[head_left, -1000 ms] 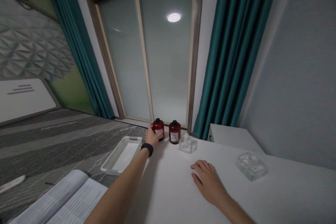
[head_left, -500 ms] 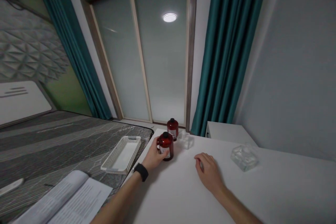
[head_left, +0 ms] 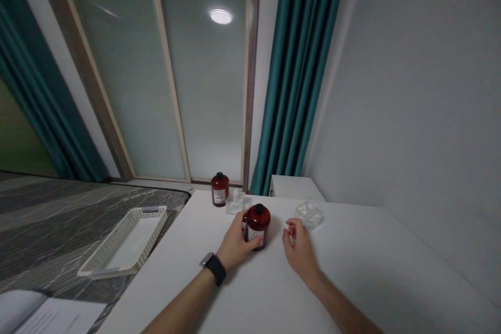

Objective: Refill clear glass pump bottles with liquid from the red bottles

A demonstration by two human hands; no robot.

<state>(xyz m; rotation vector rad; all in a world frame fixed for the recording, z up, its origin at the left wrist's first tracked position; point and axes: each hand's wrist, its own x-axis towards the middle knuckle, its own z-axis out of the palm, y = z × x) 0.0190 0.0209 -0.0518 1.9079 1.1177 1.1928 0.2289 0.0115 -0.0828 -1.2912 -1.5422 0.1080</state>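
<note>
My left hand (head_left: pixel 237 244), with a dark watch on its wrist, is wrapped round a dark red bottle (head_left: pixel 260 219) with a black cap and a white label. The bottle is upright over the white table; whether its base touches the surface I cannot tell. To its right is my right hand (head_left: pixel 299 250), fingers loosely curled, thumb apart, with nothing seen in it. Just behind that hand lies a clear, glass-like container (head_left: pixel 309 214). A second red bottle (head_left: pixel 219 189) stands at the table's far left corner, beside another clear piece (head_left: pixel 237 201).
The white table (head_left: pixel 352 271) reaches to the grey wall at right. On the striped bed surface at left are a white perforated basket (head_left: pixel 151 240) and an open book (head_left: pixel 58 315). A white cabinet (head_left: pixel 295 188) stands behind the table, near a teal curtain (head_left: pixel 301 73).
My left hand has carried the bottle rightward, away from the second bottle. My right hand is now closer to the clear container at right. The view has turned right.
</note>
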